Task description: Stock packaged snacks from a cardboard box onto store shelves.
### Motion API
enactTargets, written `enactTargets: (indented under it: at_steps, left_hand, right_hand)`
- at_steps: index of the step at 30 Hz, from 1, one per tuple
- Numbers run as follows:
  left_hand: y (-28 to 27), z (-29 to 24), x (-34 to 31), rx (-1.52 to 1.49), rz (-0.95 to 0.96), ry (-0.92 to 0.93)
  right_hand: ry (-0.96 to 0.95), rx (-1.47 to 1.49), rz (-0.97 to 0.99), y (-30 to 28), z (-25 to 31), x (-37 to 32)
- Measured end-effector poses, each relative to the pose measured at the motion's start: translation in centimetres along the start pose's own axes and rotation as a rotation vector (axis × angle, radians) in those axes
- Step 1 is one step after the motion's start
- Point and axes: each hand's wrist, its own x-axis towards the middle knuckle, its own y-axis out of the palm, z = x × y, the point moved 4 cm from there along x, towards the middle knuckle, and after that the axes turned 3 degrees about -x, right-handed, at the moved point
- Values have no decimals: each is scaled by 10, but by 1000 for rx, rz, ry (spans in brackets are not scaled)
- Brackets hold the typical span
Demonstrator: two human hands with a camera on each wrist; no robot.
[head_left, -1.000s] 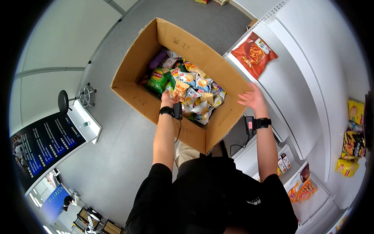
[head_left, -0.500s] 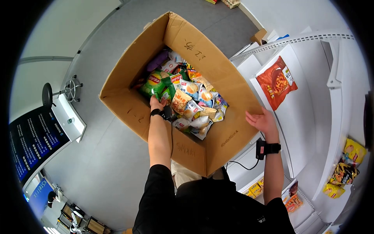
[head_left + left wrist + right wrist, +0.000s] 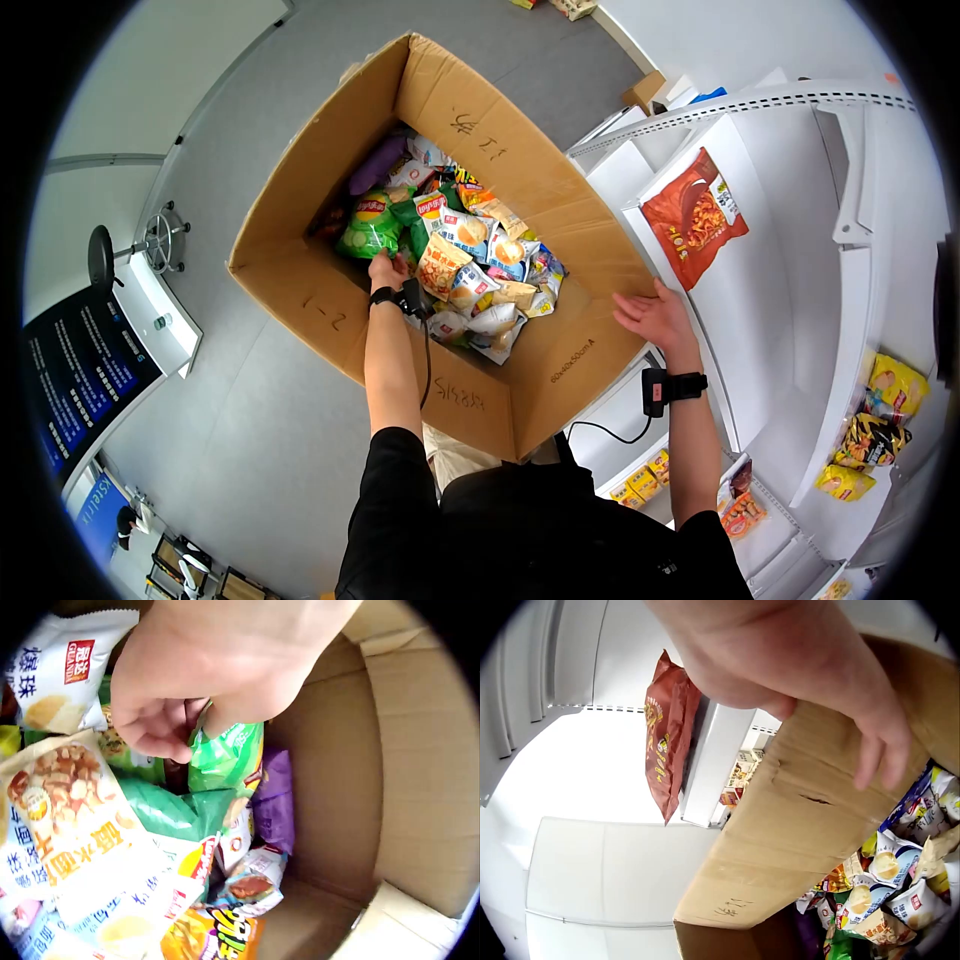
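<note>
A deep cardboard box (image 3: 545,185) holds a pile of snack bags. My left hand (image 3: 388,268) reaches inside and pinches the edge of a bright green chip bag (image 3: 225,766) between thumb and fingers. Around it lie a darker green chip bag (image 3: 161,810), a purple bag (image 3: 274,799) and a beige nut-print packet (image 3: 441,266). Over the box's right rim lies my right hand (image 3: 655,318), its fingers fairly straight and pointing inward along the inner wall. It holds no snack bag.
White shelving runs along the right, where a large red-brown snack bag (image 3: 695,220) lies on a shelf (image 3: 745,330). Yellow bags (image 3: 895,385) sit on the far right. A wheeled stool (image 3: 160,240) and a black sign board (image 3: 85,375) stand to the left.
My left hand has moved from the beige packet toward the green chip bag and pinches it. My right hand has come from beside the box onto its rim; the head view has shifted.
</note>
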Motion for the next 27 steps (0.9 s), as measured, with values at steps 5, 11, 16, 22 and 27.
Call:
enactTargets:
  at_steps: [5,11,16,22,27]
  left_hand:
    - [19,12,-29,14,94,10]
    - [34,18,-106,19,46,146]
    - [19,19,-168,76,98,194]
    - [14,26,-238,434,282,215]
    - [33,50,-284,581,404,292]
  right_hand:
    - [36,19,42,-3,0,5]
    - [33,-1,80,-3,0,4]
    - [-18,-23,40,1,-2,5]
    - [-58,-43,29,-1,-7,11]
    - [-54,-62,51,-4,-7,14]
